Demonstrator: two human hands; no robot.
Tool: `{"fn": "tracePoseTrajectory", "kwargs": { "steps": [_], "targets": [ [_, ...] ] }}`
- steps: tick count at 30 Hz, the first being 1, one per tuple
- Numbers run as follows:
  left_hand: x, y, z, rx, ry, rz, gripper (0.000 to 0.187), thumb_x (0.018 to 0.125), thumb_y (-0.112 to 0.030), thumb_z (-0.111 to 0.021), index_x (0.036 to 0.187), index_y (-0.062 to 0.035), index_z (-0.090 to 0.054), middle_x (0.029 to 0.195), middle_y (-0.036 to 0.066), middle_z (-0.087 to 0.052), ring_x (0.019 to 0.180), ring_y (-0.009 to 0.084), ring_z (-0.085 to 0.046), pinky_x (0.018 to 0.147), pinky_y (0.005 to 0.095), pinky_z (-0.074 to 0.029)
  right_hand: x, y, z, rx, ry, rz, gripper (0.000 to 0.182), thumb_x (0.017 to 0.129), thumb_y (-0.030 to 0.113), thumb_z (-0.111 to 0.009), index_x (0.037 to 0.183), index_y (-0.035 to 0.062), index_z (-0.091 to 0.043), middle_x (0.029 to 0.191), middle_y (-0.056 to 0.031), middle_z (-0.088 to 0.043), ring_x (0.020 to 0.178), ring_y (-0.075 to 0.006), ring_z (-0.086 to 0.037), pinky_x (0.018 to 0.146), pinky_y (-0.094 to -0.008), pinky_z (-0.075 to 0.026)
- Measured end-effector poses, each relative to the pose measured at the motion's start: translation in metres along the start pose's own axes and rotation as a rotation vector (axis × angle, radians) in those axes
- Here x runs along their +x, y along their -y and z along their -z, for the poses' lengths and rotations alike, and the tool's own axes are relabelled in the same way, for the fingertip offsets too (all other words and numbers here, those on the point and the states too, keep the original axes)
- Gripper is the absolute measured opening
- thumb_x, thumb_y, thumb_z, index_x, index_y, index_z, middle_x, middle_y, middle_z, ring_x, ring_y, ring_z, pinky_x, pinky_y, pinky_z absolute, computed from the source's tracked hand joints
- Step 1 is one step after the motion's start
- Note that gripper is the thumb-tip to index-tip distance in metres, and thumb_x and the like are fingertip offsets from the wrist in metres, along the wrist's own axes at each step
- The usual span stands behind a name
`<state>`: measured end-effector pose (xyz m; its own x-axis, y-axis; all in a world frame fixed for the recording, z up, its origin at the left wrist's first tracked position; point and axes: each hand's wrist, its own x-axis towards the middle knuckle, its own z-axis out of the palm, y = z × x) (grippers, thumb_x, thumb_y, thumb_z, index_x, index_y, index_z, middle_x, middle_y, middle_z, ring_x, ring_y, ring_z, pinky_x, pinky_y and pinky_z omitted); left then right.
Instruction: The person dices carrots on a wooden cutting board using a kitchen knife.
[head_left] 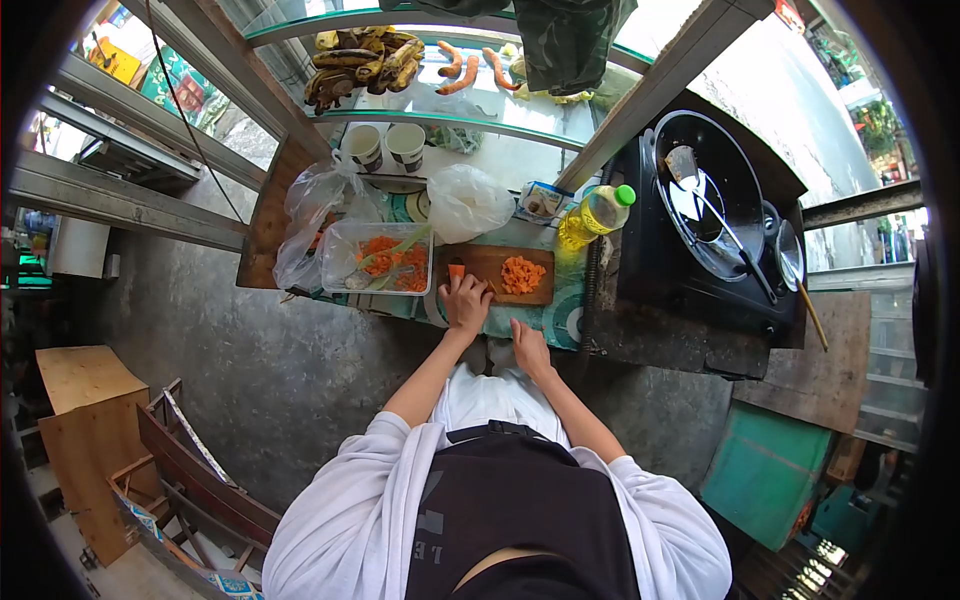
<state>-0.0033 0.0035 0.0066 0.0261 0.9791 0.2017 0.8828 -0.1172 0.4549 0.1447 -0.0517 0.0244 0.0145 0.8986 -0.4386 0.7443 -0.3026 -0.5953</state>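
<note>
A wooden cutting board lies at the front edge of the table, with a heap of chopped carrot on its right half. My left hand rests over the board's left end, its fingertips against an orange piece of carrot. Just off the table's front edge, my right hand is closed with the thumb pointing forward; whatever is in it is hidden. Left of the board stands a clear plastic container holding shredded carrot and a pale green stalk.
An oil bottle with a green cap stands right of the board, near a black stove bearing a wok. Behind are plastic bags and paper cups. Bananas lie on the glass shelf.
</note>
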Motion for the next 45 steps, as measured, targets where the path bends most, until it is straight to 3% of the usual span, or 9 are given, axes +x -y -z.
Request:
{"fn": "tracePoseTrajectory", "kwargs": {
  "steps": [8, 11, 16, 20, 24, 30, 32, 38, 45],
  "targets": [
    [-0.001, 0.001, -0.004, 0.003, -0.046, 0.003, 0.022, 0.066, -0.025, -0.071, 0.085, -0.0133, -0.069, 0.080, -0.002, -0.055, 0.088, 0.0172, -0.048, 0.075, 0.0391, -0.029, 0.014, -0.022, -0.010, 0.051, -0.042, 0.152, 0.057, 0.095, 0.041, -0.025, 0.078, -0.0043, -0.054, 0.069, -0.0238, -0.056, 0.075, -0.0441, -0.054, 0.071, -0.0470, -0.042],
    [-0.001, 0.001, -0.001, 0.007, -0.016, 0.001, 0.022, 0.069, -0.025, -0.070, 0.087, -0.0129, -0.069, 0.082, -0.001, -0.055, 0.089, 0.0180, -0.047, 0.076, 0.0394, -0.029, 0.011, -0.023, -0.009, 0.082, 0.002, 0.077, 0.058, 0.095, 0.043, -0.025, 0.075, -0.0041, -0.052, 0.065, -0.0219, -0.054, 0.074, -0.0431, -0.054, 0.068, -0.0470, -0.040],
    [-0.002, 0.002, -0.002, -0.001, 0.037, 0.008, 0.020, 0.071, -0.023, -0.069, 0.087, -0.0122, -0.068, 0.085, -0.001, -0.055, 0.090, 0.0189, -0.046, 0.077, 0.0399, -0.030, 0.003, -0.012, -0.007, 0.079, 0.018, 0.047, 0.058, 0.095, 0.043, -0.026, 0.078, -0.0048, -0.054, 0.070, -0.0252, -0.056, 0.076, -0.0444, -0.053, 0.068, -0.0480, -0.039],
    [-0.002, 0.002, -0.004, -0.017, -0.041, -0.005, 0.019, 0.066, -0.021, -0.071, 0.083, -0.0118, -0.069, 0.080, -0.003, -0.056, 0.088, 0.0174, -0.048, 0.076, 0.0385, -0.030, 0.004, -0.010, -0.007, 0.038, 0.016, 0.018, 0.057, 0.094, 0.043, -0.027, 0.082, -0.0052, -0.056, 0.076, -0.0277, -0.057, 0.079, -0.0454, -0.053, 0.069, -0.0481, -0.040],
    [-0.002, 0.001, -0.002, -0.008, 0.000, -0.002, 0.019, 0.071, -0.024, -0.068, 0.086, -0.0119, -0.068, 0.085, -0.001, -0.055, 0.089, 0.0190, -0.046, 0.077, 0.0397, -0.030, 0.011, -0.005, -0.010, -0.004, -0.011, 0.013, 0.057, 0.094, 0.043, -0.027, 0.083, -0.0051, -0.056, 0.075, -0.0276, -0.058, 0.081, -0.0456, -0.053, 0.071, -0.0478, -0.041],
    [-0.002, 0.002, -0.001, 0.000, -0.014, -0.029, 0.020, 0.072, -0.026, -0.068, 0.085, -0.0113, -0.068, 0.084, 0.000, -0.055, 0.088, 0.0189, -0.047, 0.076, 0.0394, -0.030, 0.016, -0.013, -0.008, 0.067, 0.015, 0.098, 0.058, 0.095, 0.042, -0.026, 0.076, -0.0044, -0.055, 0.069, -0.0244, -0.057, 0.073, -0.0435, -0.054, 0.070, -0.0443, -0.044],
    [-0.002, 0.002, -0.002, -0.008, -0.027, -0.030, 0.019, 0.071, -0.025, -0.069, 0.084, -0.0113, -0.068, 0.083, -0.001, -0.055, 0.087, 0.0190, -0.047, 0.076, 0.0395, -0.030, 0.013, -0.018, -0.009, 0.075, -0.082, 0.172, 0.058, 0.095, 0.042, -0.027, 0.072, -0.0049, -0.052, 0.065, -0.0235, -0.055, 0.069, -0.0423, -0.053, 0.066, -0.0448, -0.041],
    [-0.002, 0.005, -0.004, -0.024, -0.032, -0.045, 0.017, 0.068, -0.021, -0.071, 0.081, -0.0108, -0.068, 0.082, -0.001, -0.056, 0.086, 0.0192, -0.047, 0.076, 0.0395, -0.030, 0.009, -0.016, -0.012, 0.123, -0.014, 0.119, 0.057, 0.095, 0.041, -0.028, 0.071, -0.0053, -0.051, 0.066, -0.0252, -0.053, 0.067, -0.0440, -0.050, 0.063, -0.0472, -0.037],
    [-0.001, 0.007, -0.005, -0.039, -0.066, -0.078, 0.016, 0.067, -0.020, -0.071, 0.080, -0.0105, -0.068, 0.081, -0.001, -0.056, 0.085, 0.0193, -0.047, 0.076, 0.0390, -0.031, 0.006, -0.008, -0.012, 0.035, -0.010, 0.068, 0.056, 0.095, 0.041, -0.028, 0.077, -0.0049, -0.055, 0.071, -0.0266, -0.056, 0.072, -0.0451, -0.052, 0.065, -0.0480, -0.039]
  ]
}}
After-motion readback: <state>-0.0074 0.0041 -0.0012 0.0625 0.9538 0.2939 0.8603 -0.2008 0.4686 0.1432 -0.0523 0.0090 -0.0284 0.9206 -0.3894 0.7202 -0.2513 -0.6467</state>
